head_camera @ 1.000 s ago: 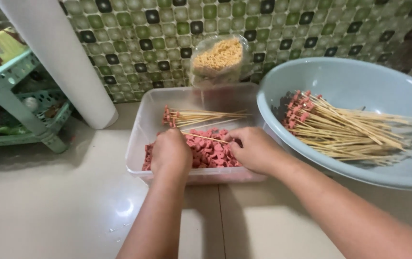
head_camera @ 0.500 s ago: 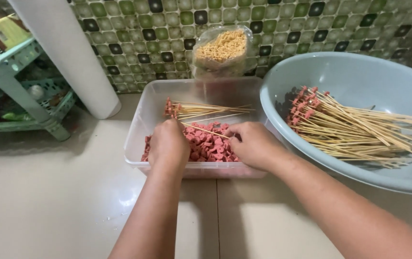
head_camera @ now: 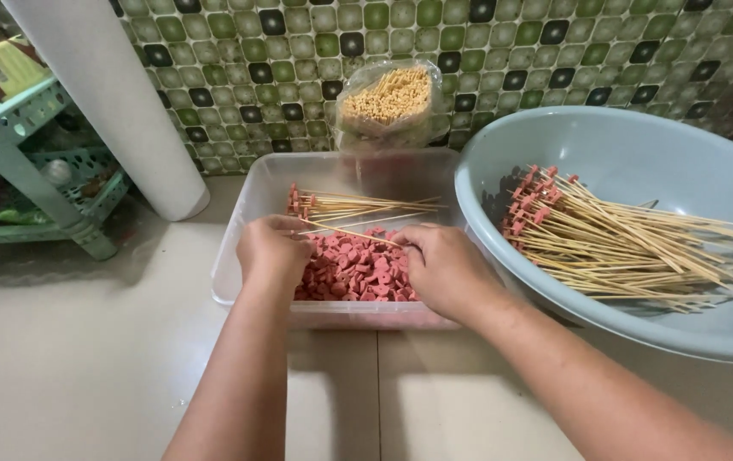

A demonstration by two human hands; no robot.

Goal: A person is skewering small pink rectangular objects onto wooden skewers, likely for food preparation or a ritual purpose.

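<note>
Pink sausage slices (head_camera: 353,273) are contained in clear rectangular plastic tub (head_camera: 247,213); thin bamboo skewer (head_camera: 345,230) is pinched by left hand (head_camera: 271,252); right hand (head_camera: 443,269) is curled over slices, grip undeterminable. Loaded skewers (head_camera: 622,243) are held in grey-blue round plastic basin (head_camera: 639,145).

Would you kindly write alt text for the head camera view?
Two hands, left hand and right hand, hold a thin wooden skewer over red sausage slices in a clear plastic tub. A grey basin holds loaded skewers.

Both forearms reached forward from the near edge, the left hand (head_camera: 271,253) curled with fingers pinched and the right hand (head_camera: 443,266) knuckles up, fingers bent.
</note>
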